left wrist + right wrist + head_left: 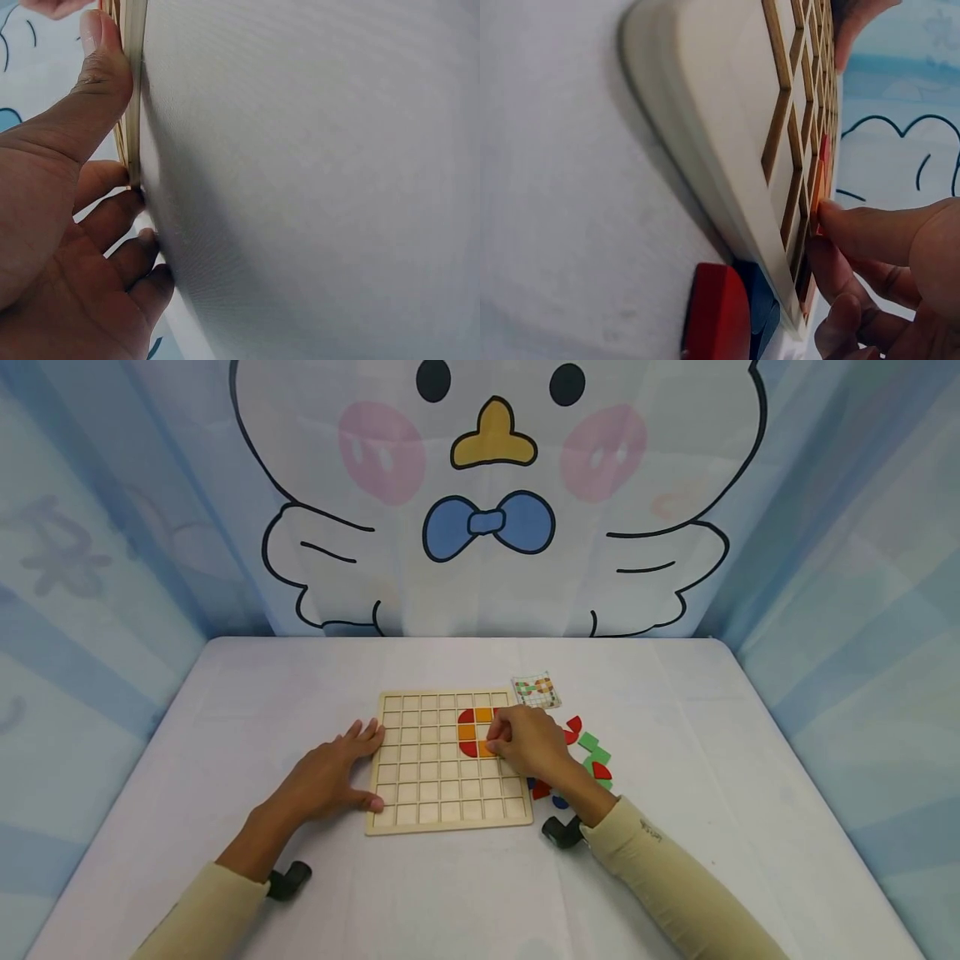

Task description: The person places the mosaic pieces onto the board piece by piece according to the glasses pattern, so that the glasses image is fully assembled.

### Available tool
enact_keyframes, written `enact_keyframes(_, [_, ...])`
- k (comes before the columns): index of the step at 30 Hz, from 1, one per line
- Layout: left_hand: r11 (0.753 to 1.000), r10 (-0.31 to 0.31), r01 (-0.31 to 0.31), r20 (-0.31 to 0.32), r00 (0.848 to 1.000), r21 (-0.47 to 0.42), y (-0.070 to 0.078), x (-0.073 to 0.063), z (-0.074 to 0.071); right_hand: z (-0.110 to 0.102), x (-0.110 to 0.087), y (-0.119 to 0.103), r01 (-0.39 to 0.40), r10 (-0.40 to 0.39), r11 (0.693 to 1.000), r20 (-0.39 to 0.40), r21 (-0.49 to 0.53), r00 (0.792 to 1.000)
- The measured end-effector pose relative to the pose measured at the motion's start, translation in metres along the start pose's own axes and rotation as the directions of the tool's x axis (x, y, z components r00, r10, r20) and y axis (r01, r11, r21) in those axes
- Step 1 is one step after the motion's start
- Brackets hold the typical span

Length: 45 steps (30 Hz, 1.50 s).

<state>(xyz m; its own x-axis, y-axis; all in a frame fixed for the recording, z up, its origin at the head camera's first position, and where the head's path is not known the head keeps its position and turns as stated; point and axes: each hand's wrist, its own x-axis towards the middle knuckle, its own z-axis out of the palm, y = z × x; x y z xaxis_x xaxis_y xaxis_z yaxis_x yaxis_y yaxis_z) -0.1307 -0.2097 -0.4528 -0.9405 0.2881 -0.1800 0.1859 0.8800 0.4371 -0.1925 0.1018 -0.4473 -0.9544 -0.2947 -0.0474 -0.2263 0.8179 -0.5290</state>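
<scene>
A wooden grid board (pixel 450 827) lies on the white table. Along its left edge rests my left hand (pixel 330 772), fingers spread and thumb (pixel 91 34) on the frame near the front corner. My right hand (pixel 532 743) is over the board's right part, thumb and forefinger pinching an orange square tile (pixel 485 749) at a cell. Beside it in the grid sit other orange squares (pixel 467 732) and red quarter-round tiles (pixel 467 716). Part of this group is hidden behind the right hand.
A small printed pattern card (pixel 536 690) lies by the board's back right corner. Several loose tiles are scattered right of the board: green squares (pixel 588 741), red quarter-rounds (pixel 574 724) and blue pieces (pixel 559 802). Printed curtains stand behind and at both sides.
</scene>
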Motion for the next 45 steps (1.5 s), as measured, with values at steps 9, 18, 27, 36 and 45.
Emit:
enact_keyframes(9, [1.000,0.006,-0.006,-0.002,1.000,0.007,-0.001,0.000,0.000,-0.012,-0.002,0.012,-0.036,0.038,0.998,-0.030,0.048,0.999])
enact_keyframes(18, [1.000,0.000,0.000,0.000,1.000,0.012,-0.001,-0.001,0.000,-0.043,-0.005,0.051,-0.168,0.168,0.986,-0.078,0.011,0.983])
enact_keyframes(27, [1.000,-0.002,0.002,0.003,1.000,0.010,0.000,-0.001,-0.002,-0.068,-0.010,0.081,-0.260,0.258,0.964,-0.055,-0.052,0.965])
enact_keyframes(36, [1.000,0.021,-0.021,-0.004,1.000,-0.012,-0.001,-0.002,-0.001,-0.066,-0.006,0.091,-0.303,0.305,0.947,-0.004,-0.104,0.952])
enact_keyframes(45, [0.999,0.031,-0.031,-0.012,0.999,-0.015,-0.003,-0.001,-0.001,-0.068,-0.006,0.090,-0.295,0.295,0.951,-0.015,-0.090,0.956])
